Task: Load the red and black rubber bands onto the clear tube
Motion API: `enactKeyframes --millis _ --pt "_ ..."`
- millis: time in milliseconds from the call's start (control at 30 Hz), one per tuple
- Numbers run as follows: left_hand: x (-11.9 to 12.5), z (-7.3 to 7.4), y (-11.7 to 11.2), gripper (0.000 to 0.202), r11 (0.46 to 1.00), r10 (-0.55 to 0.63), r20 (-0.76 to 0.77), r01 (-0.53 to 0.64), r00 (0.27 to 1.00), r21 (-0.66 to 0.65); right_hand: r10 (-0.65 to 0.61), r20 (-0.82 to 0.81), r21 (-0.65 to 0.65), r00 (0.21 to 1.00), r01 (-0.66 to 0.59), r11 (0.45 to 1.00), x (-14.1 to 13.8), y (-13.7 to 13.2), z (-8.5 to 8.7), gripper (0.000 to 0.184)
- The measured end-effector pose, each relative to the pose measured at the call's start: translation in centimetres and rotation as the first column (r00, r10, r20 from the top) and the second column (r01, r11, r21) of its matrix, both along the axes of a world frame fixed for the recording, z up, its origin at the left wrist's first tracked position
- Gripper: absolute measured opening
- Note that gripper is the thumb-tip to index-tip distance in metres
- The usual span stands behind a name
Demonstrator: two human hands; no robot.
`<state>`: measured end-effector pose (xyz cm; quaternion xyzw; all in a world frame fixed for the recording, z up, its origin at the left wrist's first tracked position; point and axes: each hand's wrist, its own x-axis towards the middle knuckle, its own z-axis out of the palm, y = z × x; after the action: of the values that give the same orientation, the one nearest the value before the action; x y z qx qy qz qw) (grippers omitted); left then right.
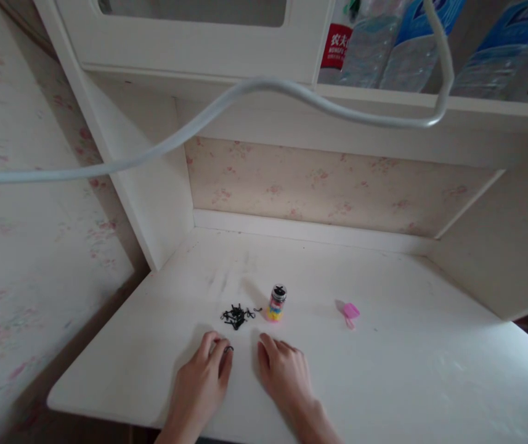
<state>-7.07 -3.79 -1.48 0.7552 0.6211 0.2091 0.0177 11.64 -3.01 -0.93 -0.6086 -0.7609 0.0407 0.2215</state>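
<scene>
My left hand is low over the white desk, with a small black hair elastic pinched at its fingertips. To the right, my right hand rests palm down with its fingers curled in; nothing shows in it, though the undersides of the fingers are hidden. Just beyond my hands lies a loose pile of black hair elastics. Beside the pile stands a small clear jar, upright, filled with pink, yellow and blue pieces and black ones at the top. A pink lid-like piece with a loop lies farther right.
A pale cable hangs across the upper view, in front of the shelf. Several plastic bottles stand on the shelf above the desk. The desk meets side panels at left and right, and its rounded front-left corner is in view.
</scene>
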Motion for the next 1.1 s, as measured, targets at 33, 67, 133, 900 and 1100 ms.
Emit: enactKeyframes --millis 33,67,133,900,1100 --pt "0.0 0.0 0.0 0.02 1.0 -0.011 -0.001 0.011 1.0 0.007 -0.042 0.042 -0.031 0.998 0.043 0.999 -0.9 0.2 0.2 0.027" --pt "-0.1 0.0 0.0 0.02 1.0 -0.022 0.002 0.022 1.0 0.011 -0.077 0.081 -0.063 0.994 0.082 0.995 -1.7 0.6 0.4 0.032" --pt "-0.4 -0.1 0.0 0.02 0.999 -0.044 0.021 0.044 0.999 0.021 -0.119 0.155 -0.13 0.981 0.139 0.982 -3.0 1.6 0.7 0.041" --pt "-1.4 -2.0 -0.3 0.019 0.996 -0.063 0.246 0.044 0.967 0.081 -0.292 0.132 -0.17 0.947 0.312 0.935 -3.1 1.5 0.5 0.026" --pt "-1.6 -1.8 -0.5 0.018 0.996 -0.072 0.249 0.059 0.966 0.061 -0.314 0.197 -0.187 0.929 0.35 0.918 -1.8 0.2 0.9 0.023"
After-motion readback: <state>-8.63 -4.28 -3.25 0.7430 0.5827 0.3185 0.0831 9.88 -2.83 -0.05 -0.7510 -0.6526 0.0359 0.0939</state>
